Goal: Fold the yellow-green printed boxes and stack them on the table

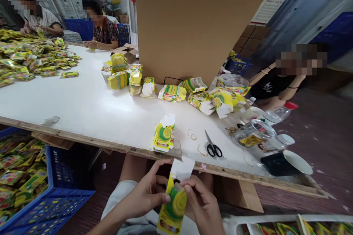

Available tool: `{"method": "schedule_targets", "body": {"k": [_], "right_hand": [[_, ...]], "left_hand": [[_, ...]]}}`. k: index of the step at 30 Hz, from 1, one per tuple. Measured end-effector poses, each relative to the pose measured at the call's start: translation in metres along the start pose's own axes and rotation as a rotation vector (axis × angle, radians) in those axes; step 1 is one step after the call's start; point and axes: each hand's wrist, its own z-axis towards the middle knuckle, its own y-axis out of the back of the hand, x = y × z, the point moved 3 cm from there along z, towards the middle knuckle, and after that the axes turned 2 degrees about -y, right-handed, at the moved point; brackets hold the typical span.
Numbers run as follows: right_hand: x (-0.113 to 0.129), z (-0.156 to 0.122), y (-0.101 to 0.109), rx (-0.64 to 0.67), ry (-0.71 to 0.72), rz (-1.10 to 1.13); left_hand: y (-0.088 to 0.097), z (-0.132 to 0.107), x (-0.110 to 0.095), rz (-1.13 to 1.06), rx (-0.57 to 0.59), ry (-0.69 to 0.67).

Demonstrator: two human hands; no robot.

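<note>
Above my lap, a yellow and green printed carton [173, 207] stands with its white top flaps raised. My left hand [150, 191] grips its left side between thumb and fingers. On the other side, my right hand [201, 200] pinches the carton's upper right edge near the opening. Whether anything is inside the carton cannot be seen. Just beyond my hands, a small stack of flat cartons [164, 134] lies at the table's edge. Loose rubber bands [192, 135] and black-handled scissors [213, 147] are to its right.
Bundled cartons [172, 93] line up before a large cardboard sheet [198, 25]. A heap of small packets [33, 58] covers the table's far left. Blue crate [49, 169] stands lower left; a white tray [231, 224] lower right. Cup [275, 163] and jars sit right. Several people sit around.
</note>
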Motion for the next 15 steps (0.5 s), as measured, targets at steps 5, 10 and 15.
{"method": "schedule_targets", "body": {"k": [5, 10, 15], "right_hand": [[-0.012, 0.001, 0.008, -0.093, 0.000, -0.030], [-0.009, 0.003, 0.008, 0.085, -0.040, -0.046], [-0.008, 0.002, -0.002, 0.097, -0.156, -0.131]], "left_hand": [[0.000, 0.002, -0.007, 0.240, -0.024, -0.028], [0.003, 0.004, -0.009, 0.560, -0.196, -0.075], [-0.006, 0.004, -0.009, 0.398, -0.119, -0.053]]}}
